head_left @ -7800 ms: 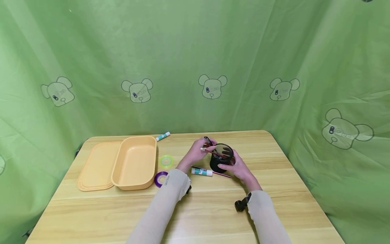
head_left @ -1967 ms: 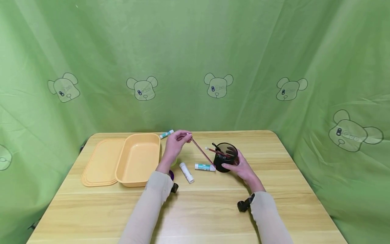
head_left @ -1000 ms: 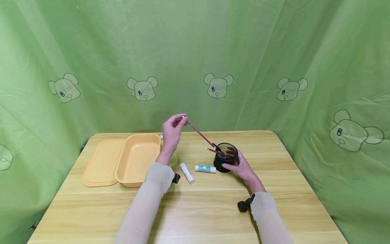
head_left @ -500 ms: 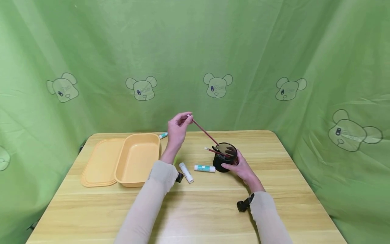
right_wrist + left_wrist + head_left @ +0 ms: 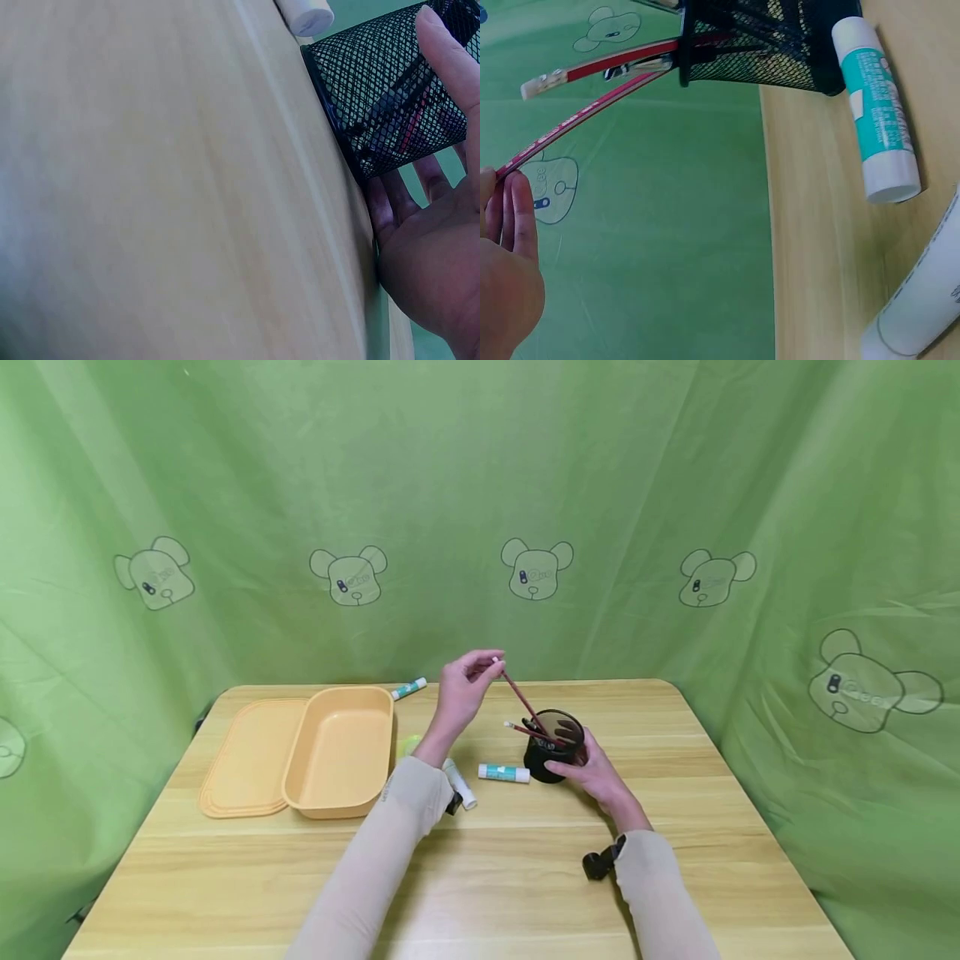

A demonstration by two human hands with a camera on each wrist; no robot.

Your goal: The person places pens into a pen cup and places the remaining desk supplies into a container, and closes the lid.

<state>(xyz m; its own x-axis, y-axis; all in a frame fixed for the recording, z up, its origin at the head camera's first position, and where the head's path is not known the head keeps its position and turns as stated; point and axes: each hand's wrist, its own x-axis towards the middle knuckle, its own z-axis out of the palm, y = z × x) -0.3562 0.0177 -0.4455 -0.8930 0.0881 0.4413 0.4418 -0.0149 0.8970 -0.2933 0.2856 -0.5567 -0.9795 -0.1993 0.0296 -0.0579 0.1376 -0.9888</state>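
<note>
My left hand [image 5: 465, 689] pinches a red pencil [image 5: 517, 693] by its white-tipped upper end, and the pencil slants down into the mouth of a black mesh pen holder [image 5: 542, 766]. In the left wrist view the lower end of this pencil [image 5: 577, 118] passes behind the holder's rim. My right hand [image 5: 600, 774] grips the holder round its side, thumb in front and fingers behind, as it stands on the table. Another red pencil with a white eraser [image 5: 607, 63] and a dark pen lean out of the holder. The right wrist view shows the holder's mesh wall [image 5: 382, 90].
Left of the holder lies a teal-and-white glue stick [image 5: 504, 773]; a white one [image 5: 462, 787] is partly under the left wrist. A third glue stick [image 5: 408, 687] lies farther back. An orange box [image 5: 341, 814] stands beside its lid [image 5: 251, 760]. A yellow-green tape roll [image 5: 411, 744] shows behind the left arm.
My left hand has picked up the pencil, raised it, then moved right and slightly down, bringing its end into the holder. The white glue stick was turned earlier. My right hand stays on the holder.
</note>
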